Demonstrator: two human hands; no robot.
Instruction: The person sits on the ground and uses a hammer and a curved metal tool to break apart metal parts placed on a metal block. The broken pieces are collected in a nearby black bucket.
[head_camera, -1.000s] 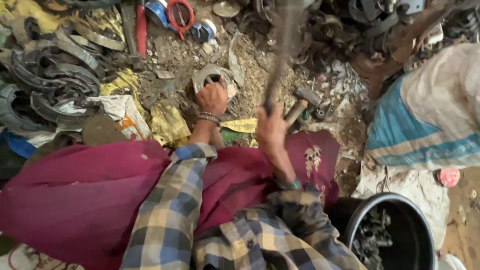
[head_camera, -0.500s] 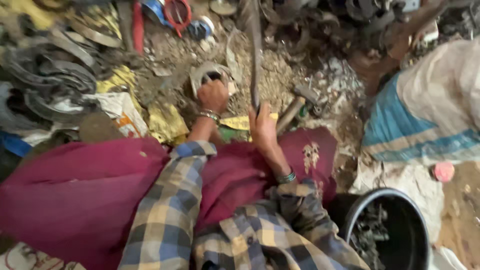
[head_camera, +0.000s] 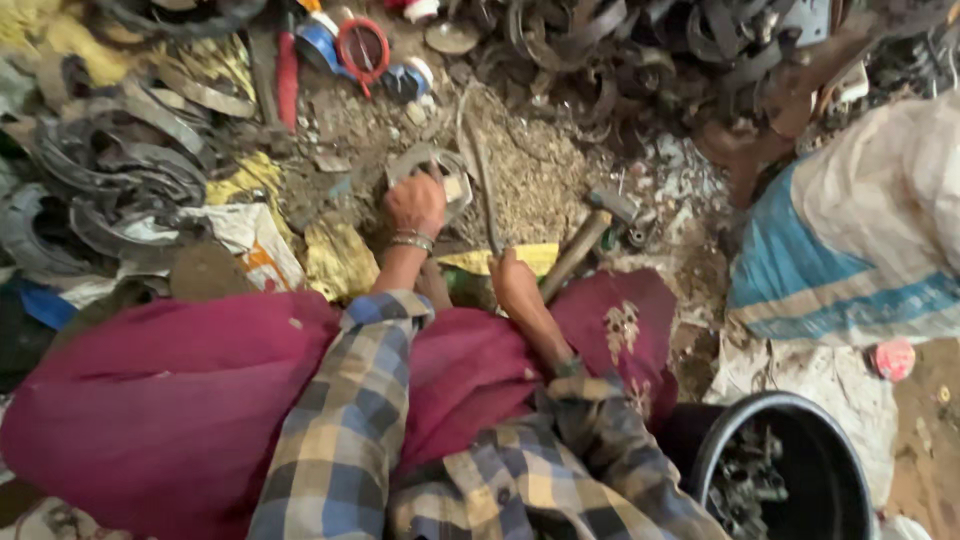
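Observation:
My left hand, with a bracelet on the wrist, presses on a curved grey metal piece that lies on the dirt ground. My right hand grips the lower end of a thin, dark metal rod. The rod slants up and away, with its far end just right of the metal piece. Both arms wear plaid sleeves and reach out over a maroon cloth that covers my lap.
A hammer with a wooden handle lies just right of my right hand. Curved metal scrap is heaped at the left and along the top. A black bucket holding metal bits stands at bottom right, and a blue-and-white sack lies at the right.
The rod in my right hand has swung down from high in the air to the ground beside the metal piece. My left hand has stayed on that piece.

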